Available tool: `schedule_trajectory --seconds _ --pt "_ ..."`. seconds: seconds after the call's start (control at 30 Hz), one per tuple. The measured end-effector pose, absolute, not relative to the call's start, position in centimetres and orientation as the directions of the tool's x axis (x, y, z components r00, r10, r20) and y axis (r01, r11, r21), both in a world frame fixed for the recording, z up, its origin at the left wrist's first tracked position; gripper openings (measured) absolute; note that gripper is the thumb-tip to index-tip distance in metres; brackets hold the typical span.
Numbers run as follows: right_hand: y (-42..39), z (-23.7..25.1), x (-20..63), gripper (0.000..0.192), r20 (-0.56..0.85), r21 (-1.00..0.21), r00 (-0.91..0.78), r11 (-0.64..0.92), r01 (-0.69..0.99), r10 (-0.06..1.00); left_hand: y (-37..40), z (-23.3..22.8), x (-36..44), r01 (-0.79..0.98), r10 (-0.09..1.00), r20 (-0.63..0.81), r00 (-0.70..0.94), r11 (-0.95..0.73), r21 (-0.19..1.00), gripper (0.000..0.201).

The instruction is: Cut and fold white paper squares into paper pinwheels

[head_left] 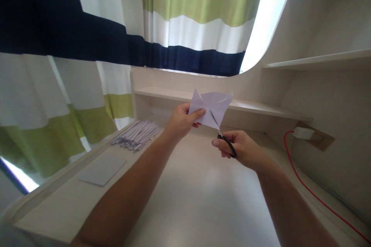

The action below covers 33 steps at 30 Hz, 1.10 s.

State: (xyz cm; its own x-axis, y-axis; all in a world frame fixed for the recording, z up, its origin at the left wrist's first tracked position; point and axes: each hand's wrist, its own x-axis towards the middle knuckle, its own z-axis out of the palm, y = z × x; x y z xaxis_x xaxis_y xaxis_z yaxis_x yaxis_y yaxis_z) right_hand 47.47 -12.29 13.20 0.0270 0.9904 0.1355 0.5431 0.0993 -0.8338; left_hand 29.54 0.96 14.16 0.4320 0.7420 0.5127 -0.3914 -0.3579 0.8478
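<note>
My left hand pinches a white sheet of paper by its left side, thumb on the near face, and holds it up above the desk. Slits run into the sheet from its upper edge. Closed around the black handles of a pair of scissors is my right hand, just below and right of the paper. One blade lies across the near face of the sheet, at its lower edge. The other blade is mostly hidden behind the paper.
A pile of thin paper strips lies on the desk at the left, with a flat stack of white paper nearer. A white plug with a red cable is at the right wall. Shelves and curtains stand behind.
</note>
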Motion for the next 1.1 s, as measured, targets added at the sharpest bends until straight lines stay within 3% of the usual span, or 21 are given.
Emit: schedule_trajectory --seconds 1.1 --pt "-12.05 13.11 47.64 0.051 0.13 -0.829 0.09 0.059 0.556 0.987 1.02 13.77 29.98 -0.4 0.734 0.499 0.46 -0.33 0.855 0.04"
